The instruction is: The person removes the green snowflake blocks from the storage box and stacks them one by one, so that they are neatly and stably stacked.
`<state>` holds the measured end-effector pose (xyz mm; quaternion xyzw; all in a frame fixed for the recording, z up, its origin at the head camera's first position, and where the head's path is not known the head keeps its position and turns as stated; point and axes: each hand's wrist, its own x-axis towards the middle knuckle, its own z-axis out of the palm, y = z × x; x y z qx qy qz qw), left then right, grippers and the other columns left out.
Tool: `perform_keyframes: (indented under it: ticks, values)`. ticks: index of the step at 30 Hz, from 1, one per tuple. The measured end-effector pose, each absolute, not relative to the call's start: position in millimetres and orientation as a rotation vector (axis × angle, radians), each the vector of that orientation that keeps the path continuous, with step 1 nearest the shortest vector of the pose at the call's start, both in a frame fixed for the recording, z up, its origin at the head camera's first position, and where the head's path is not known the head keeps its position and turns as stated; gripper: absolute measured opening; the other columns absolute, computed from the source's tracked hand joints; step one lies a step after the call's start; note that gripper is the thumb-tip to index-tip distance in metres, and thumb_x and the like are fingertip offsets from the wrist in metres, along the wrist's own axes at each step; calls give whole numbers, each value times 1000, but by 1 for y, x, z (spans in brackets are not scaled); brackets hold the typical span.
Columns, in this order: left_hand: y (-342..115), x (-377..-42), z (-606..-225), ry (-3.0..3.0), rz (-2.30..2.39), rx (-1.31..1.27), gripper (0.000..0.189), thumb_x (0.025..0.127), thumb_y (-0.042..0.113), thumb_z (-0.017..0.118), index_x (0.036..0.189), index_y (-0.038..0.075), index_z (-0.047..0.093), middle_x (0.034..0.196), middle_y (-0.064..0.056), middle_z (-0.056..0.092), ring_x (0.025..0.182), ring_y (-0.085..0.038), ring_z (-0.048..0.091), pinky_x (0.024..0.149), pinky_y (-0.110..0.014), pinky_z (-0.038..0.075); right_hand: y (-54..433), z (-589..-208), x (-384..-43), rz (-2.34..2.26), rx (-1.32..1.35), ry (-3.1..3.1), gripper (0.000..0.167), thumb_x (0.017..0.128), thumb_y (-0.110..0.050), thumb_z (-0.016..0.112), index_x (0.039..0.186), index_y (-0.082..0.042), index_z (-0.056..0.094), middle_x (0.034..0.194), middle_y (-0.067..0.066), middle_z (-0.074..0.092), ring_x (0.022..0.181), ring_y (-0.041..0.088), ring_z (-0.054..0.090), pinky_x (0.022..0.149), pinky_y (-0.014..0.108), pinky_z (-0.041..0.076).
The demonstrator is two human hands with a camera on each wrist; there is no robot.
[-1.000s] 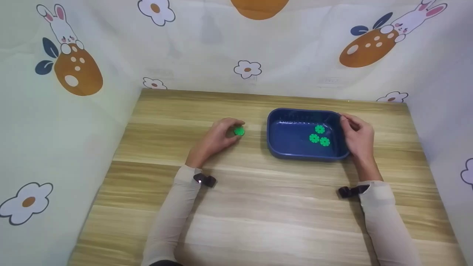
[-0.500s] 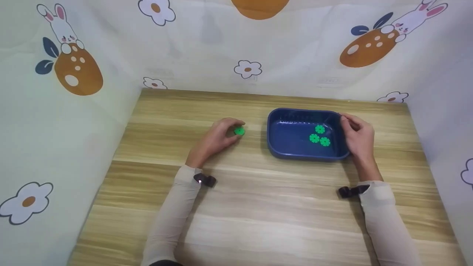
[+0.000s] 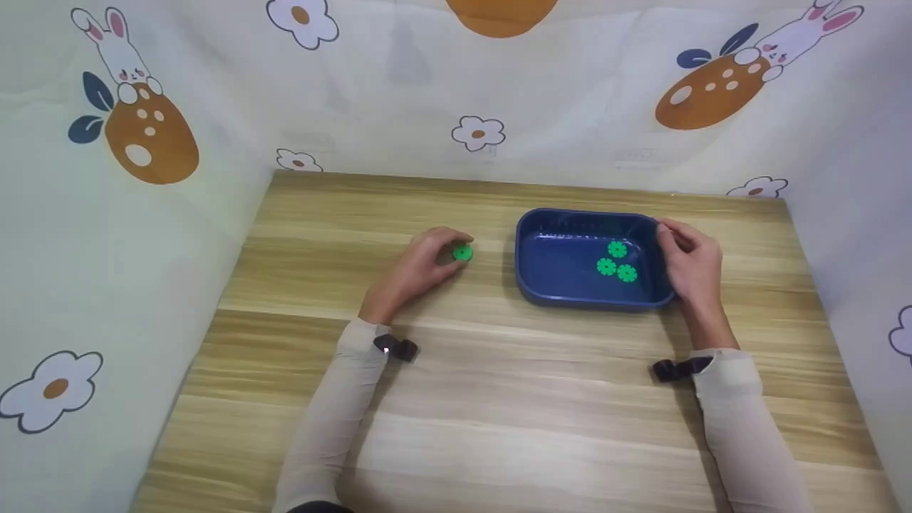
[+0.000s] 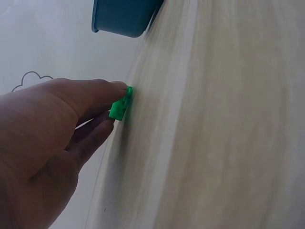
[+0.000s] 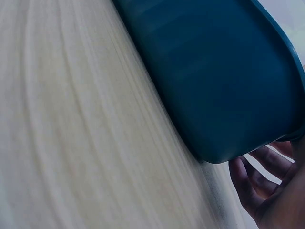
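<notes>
My left hand (image 3: 415, 271) is low over the table, left of the blue plastic basin (image 3: 556, 269). Between thumb and fingers it pinches a green notched disc (image 3: 462, 253); from the side, in the left wrist view, the green piece (image 4: 121, 104) looks thick, and I cannot tell whether several discs are stacked. My right hand (image 3: 696, 267) holds the basin's right end, thumb at the rim and other fingers against the outer wall, as the right wrist view shows. Three green flower-shaped discs (image 3: 616, 249) lie flat inside the basin, toward its right side.
The wood-grain table (image 3: 484, 399) extends around the basin and both forearms. A pale cloth (image 3: 399, 107) printed with rabbits and flowers hangs behind and along the sides. Each wrist carries a small black camera (image 3: 396, 348).
</notes>
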<state>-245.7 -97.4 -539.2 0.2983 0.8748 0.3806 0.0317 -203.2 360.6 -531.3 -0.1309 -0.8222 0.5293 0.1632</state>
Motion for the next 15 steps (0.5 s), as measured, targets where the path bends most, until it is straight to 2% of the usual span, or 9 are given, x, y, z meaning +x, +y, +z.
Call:
perform_keyframes:
  ticks: [5,15]
  values:
    - [-98,-246,-538,2709,1172,927,40,98,15,81,135,5,72,136,-13,73,132,-31,64,118,-45,50,361,-531,-202,1500,-344,-2334,32,104,-30,73,126,-8,81,103,-16,78,95,-7,71,87,10,54]
    - [-91,-243,-531,2726,1195,935,34,102,14,75,134,7,72,137,-10,73,134,-29,63,120,-46,48,361,-530,-202,1473,-338,-2360,33,104,-32,73,126,-10,82,105,-13,80,95,-9,71,88,9,54]
